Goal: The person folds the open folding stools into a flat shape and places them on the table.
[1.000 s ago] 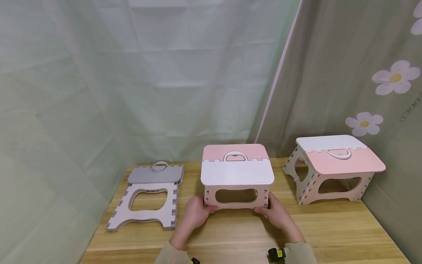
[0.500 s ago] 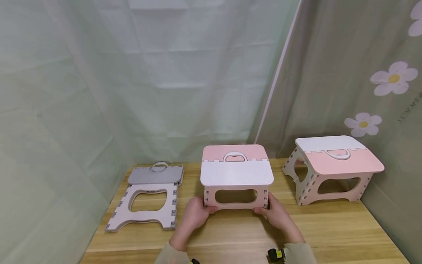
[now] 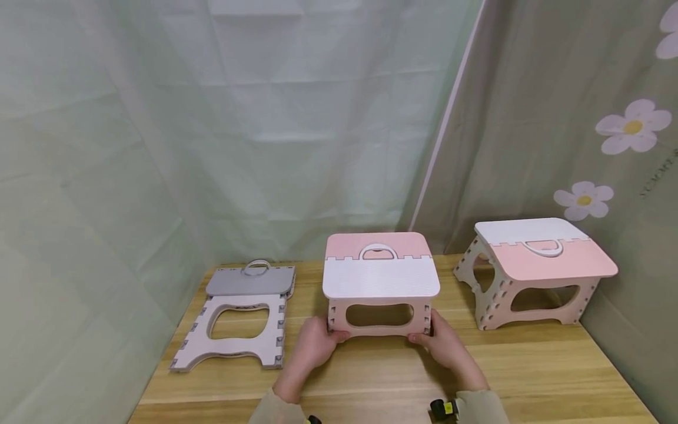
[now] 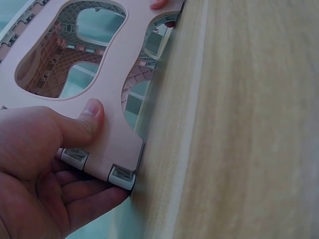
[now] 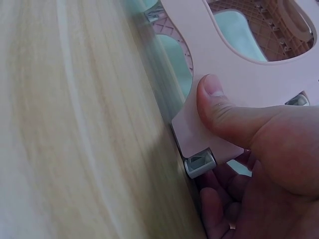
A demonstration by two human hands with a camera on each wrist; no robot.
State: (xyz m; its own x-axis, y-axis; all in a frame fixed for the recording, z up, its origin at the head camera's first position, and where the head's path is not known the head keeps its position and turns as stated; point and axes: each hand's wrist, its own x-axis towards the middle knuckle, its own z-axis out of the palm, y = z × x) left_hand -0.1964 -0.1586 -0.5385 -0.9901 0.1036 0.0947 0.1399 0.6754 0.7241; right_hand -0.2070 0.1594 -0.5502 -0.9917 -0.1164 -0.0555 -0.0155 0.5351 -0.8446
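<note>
Nearest, at the bottom edge, beige sleeves (image 3: 482,407), with black wrist devices (image 3: 444,409) beside the cuffs; yellow patches there too small to read. Just beyond, left hand (image 3: 316,343) gripping the left foot of the middle stool (image 3: 381,277), thumb pressed on the pink front panel (image 4: 112,132), other fingers curled round behind the edge. Right hand (image 3: 446,344) mirroring that hold at the right foot, thumb in front, fingers behind.

Middle stool upright and unfolded between both hands, near the middle of the wooden table (image 3: 371,383); seat white toward the front, pink toward the back, white handle (image 3: 378,245) at the seam. Feet seemingly down on the wood; cannot tell whether bearing full weight.

Step in hand, judging by the matched grips: setting or steadying the opened stool. Probably calls next for even action on both sides, whether letting go or lifting both corners level; cannot tell which.

Left of the hands, folded stool (image 3: 243,300) lying flat, grey and white. Farther right, angled stool (image 3: 545,262) standing unfolded, pink half forward. No brand or label legible on any of the three.

Farthest back, pale green curtain (image 3: 296,147), meeting a taupe curtain (image 3: 519,129) printed with white flowers (image 3: 632,126). Slanted lettering (image 3: 659,172) near the right edge, blurred, possibly "SUMMER".
</note>
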